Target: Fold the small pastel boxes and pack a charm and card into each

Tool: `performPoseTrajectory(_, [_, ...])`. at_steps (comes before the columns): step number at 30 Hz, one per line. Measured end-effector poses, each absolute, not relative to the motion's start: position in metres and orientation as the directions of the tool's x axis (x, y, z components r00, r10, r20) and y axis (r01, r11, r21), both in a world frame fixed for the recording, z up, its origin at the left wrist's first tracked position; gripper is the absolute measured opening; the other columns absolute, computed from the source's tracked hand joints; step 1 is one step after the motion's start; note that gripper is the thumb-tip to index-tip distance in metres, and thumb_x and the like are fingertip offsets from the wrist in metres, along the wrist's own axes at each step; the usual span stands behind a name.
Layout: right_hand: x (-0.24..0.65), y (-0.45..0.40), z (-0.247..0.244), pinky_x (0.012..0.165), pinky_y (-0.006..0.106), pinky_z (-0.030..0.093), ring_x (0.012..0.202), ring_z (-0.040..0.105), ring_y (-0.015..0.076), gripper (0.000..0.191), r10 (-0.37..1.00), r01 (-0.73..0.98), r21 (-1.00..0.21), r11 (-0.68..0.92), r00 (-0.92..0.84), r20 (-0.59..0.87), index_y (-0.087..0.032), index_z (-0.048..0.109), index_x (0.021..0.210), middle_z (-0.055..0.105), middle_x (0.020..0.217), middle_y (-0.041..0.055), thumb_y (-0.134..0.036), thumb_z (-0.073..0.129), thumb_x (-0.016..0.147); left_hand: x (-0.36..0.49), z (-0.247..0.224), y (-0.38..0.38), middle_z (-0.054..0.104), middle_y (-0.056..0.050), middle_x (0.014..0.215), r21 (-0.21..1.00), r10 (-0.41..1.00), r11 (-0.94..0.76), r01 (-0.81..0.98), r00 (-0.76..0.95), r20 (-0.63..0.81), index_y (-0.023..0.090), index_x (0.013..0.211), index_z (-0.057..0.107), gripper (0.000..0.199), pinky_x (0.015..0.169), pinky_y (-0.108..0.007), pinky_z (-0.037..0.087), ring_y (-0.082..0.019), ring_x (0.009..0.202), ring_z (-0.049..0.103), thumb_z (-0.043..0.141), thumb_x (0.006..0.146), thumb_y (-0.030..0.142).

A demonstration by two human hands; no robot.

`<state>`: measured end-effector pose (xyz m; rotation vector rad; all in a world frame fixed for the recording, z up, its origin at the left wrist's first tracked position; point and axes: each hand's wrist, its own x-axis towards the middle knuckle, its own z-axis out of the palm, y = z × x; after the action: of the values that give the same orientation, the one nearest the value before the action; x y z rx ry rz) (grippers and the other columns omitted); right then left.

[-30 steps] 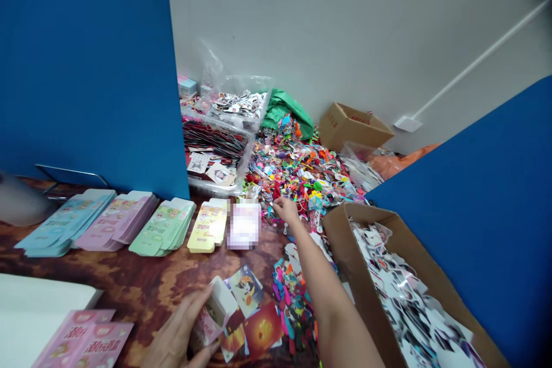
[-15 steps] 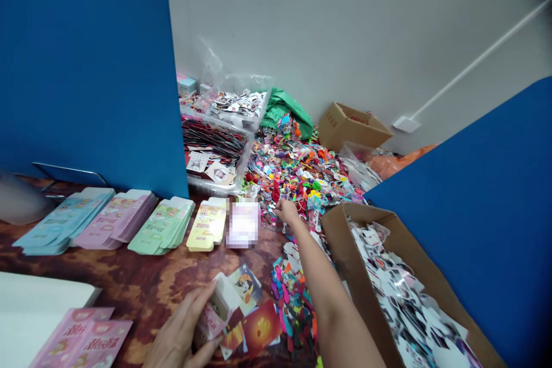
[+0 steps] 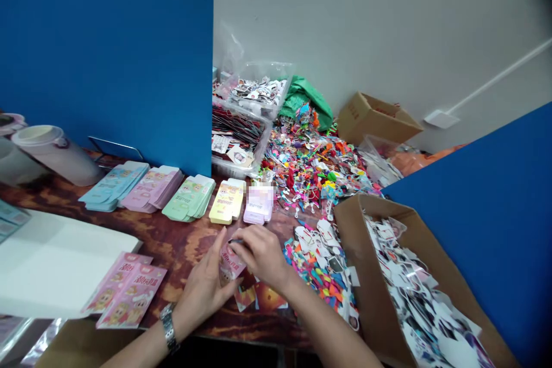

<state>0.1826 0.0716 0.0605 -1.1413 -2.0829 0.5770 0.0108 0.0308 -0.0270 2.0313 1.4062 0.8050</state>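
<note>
A small pink box (image 3: 232, 264) stands upright between my hands near the table's front edge. My left hand (image 3: 207, 286) is wrapped round its left side, thumb across the lower front. At the box's top, my right hand (image 3: 255, 246) pinches a small dark item, too small to name. Picture cards (image 3: 268, 298) lie on the table beneath and right of the box. Behind my hands stand flat carton stacks: blue (image 3: 112, 185), pink (image 3: 150, 188), green (image 3: 188, 198), yellow (image 3: 227, 201) and purple (image 3: 259, 207).
Two flat pink cartons (image 3: 131, 290) lie at left on a white stack (image 3: 56, 259). Colourful trinkets (image 3: 310, 155) are heaped behind. At right is a cardboard box (image 3: 353, 253) of white-backed pieces. Cups (image 3: 60, 152) stand at far left, by a blue partition (image 3: 107, 57).
My right hand has come back from the trinket heap to the top of the pink box, now pinching a dark item. The box is more upright in my left hand. The view has shifted left.
</note>
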Motion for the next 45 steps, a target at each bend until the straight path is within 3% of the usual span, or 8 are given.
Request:
performPoseTrajectory(5, [0.196, 0.053, 0.066, 0.087, 0.033, 0.05, 0.1, 0.063, 0.0197, 0.022, 0.89, 0.529, -0.716, 0.456, -0.291, 0.351, -0.024, 0.064, 0.113, 0.068, 0.106, 0.0063, -0.02, 0.053, 0.095, 0.004, -0.02, 0.024, 0.044, -0.016, 0.148, 0.712, 0.929, -0.367, 0.599, 0.278, 0.244, 0.021, 0.154, 0.006, 0.09, 0.102, -0.041, 0.048, -0.028, 0.129, 0.053, 0.063, 0.085, 0.033])
performPoseTrajectory(13, [0.182, 0.02, 0.052, 0.088, 0.032, 0.05, 0.101, 0.063, 0.0191, 0.031, 0.949, 0.501, -0.807, 0.313, -0.199, 0.245, -0.027, 0.062, 0.117, 0.067, 0.108, 0.0041, -0.014, 0.054, 0.091, -0.003, -0.008, 0.018, 0.059, -0.01, 0.123, 0.692, 0.874, -0.475, 0.543, 0.382, 0.3, 0.025, 0.136, 0.036, 0.057, 0.089, -0.038, 0.055, -0.023, 0.106, 0.064, 0.06, 0.084, 0.023])
performPoseTrajectory(25, [0.173, 0.024, 0.063, 0.066, 0.024, 0.056, 0.082, 0.067, 0.0161, 0.015, 0.98, 0.298, -0.949, 0.105, -0.192, 0.048, -0.023, 0.069, 0.101, 0.069, 0.092, 0.0023, -0.021, 0.059, 0.089, -0.008, -0.001, 0.012, 0.045, -0.018, 0.146, 0.593, 0.879, -0.477, 0.648, 0.354, 0.32, 0.019, 0.154, 0.003, 0.086, 0.1, -0.04, 0.05, -0.028, 0.128, 0.053, 0.056, 0.088, 0.029])
performPoseTrajectory(29, [0.17, 0.021, 0.067, 0.076, 0.029, 0.056, 0.09, 0.067, 0.0187, 0.024, 0.958, 0.453, -0.849, 0.273, -0.212, 0.195, -0.025, 0.072, 0.1, 0.07, 0.096, 0.0041, -0.012, 0.059, 0.086, -0.006, 0.0, 0.009, 0.05, -0.019, 0.139, 0.543, 0.885, -0.465, 0.7, 0.366, 0.286, 0.018, 0.155, -0.003, 0.086, 0.094, -0.038, 0.052, -0.028, 0.121, 0.057, 0.052, 0.089, 0.029])
performPoseTrajectory(32, [0.165, 0.01, 0.064, 0.087, 0.035, 0.055, 0.099, 0.067, 0.0201, 0.034, 0.915, 0.497, -0.769, 0.403, -0.243, 0.322, -0.028, 0.069, 0.114, 0.072, 0.105, 0.0047, -0.01, 0.054, 0.09, -0.006, 0.002, 0.008, 0.058, -0.018, 0.123, 0.446, 0.883, -0.462, 0.766, 0.353, 0.31, 0.014, 0.154, -0.007, 0.091, 0.094, -0.046, 0.051, -0.031, 0.111, 0.06, 0.053, 0.088, 0.029])
performPoseTrajectory(37, [0.152, -0.01, 0.038, 0.099, 0.043, 0.052, 0.12, 0.059, 0.0228, 0.059, 0.816, 0.578, -0.596, 0.558, -0.251, 0.521, -0.029, 0.04, 0.148, 0.064, 0.129, 0.0067, -0.005, 0.042, 0.094, -0.008, 0.005, 0.008, 0.057, -0.015, 0.108, 0.378, 0.882, -0.46, 0.804, 0.363, 0.3, 0.012, 0.153, -0.012, 0.094, 0.078, -0.041, 0.054, -0.029, 0.093, 0.06, 0.051, 0.085, 0.024])
performPoseTrajectory(39, [0.148, -0.013, 0.028, 0.098, 0.043, 0.053, 0.122, 0.057, 0.0231, 0.061, 0.816, 0.58, -0.596, 0.556, -0.243, 0.525, -0.029, 0.034, 0.151, 0.062, 0.131, 0.0077, -0.005, 0.041, 0.094, -0.011, 0.007, 0.007, 0.055, -0.013, 0.108, 0.383, 0.889, -0.453, 0.805, 0.377, 0.26, 0.017, 0.154, -0.011, 0.092, 0.073, -0.038, 0.054, -0.027, 0.089, 0.059, 0.05, 0.085, 0.022])
performPoseTrajectory(45, [0.14, -0.012, 0.018, 0.102, 0.042, 0.05, 0.12, 0.057, 0.0216, 0.049, 0.882, 0.496, -0.729, 0.471, -0.293, 0.37, -0.027, 0.046, 0.142, 0.062, 0.13, 0.0071, -0.011, 0.047, 0.096, -0.032, 0.02, -0.006, 0.052, -0.012, 0.116, 0.312, 0.918, -0.391, 0.866, 0.389, 0.074, 0.028, 0.155, 0.003, 0.087, 0.071, -0.033, 0.053, -0.025, 0.092, 0.06, 0.051, 0.083, 0.022])
